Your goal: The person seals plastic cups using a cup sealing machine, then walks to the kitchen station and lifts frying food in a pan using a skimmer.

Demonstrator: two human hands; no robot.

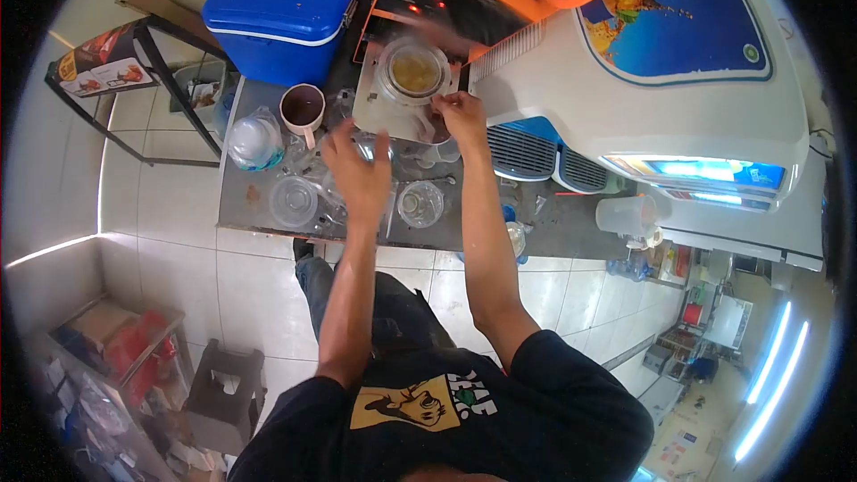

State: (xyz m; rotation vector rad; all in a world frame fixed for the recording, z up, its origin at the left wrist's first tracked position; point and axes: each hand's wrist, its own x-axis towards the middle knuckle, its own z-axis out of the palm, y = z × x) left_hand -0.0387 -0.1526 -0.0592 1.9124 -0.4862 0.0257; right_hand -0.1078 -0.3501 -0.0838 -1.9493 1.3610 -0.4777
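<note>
My left hand (pixel 357 170) is over the table with its fingers apart, close to the front edge of a metal plate (pixel 384 116). Nothing shows in its grip. A round clear cup (pixel 415 71) with yellowish contents sits at the plate, below the black and orange GETRA machine (pixel 428 0). To the right of the cup, my right hand (pixel 460 116) has its fingers closed at the plate's front right corner. What they pinch is too small to make out. Below the hands on the table stand a clear plastic cup (pixel 420 204) and a clear round lid or tub (pixel 293 201).
A pink mug (pixel 303 109) with dark contents and a bagged white stack (pixel 255 140) stand at left. Behind is a blue cooler box (pixel 277 22). A large white NESTEA dispenser (pixel 553 80) bounds the right, with a clear jug (pixel 625 214) near it.
</note>
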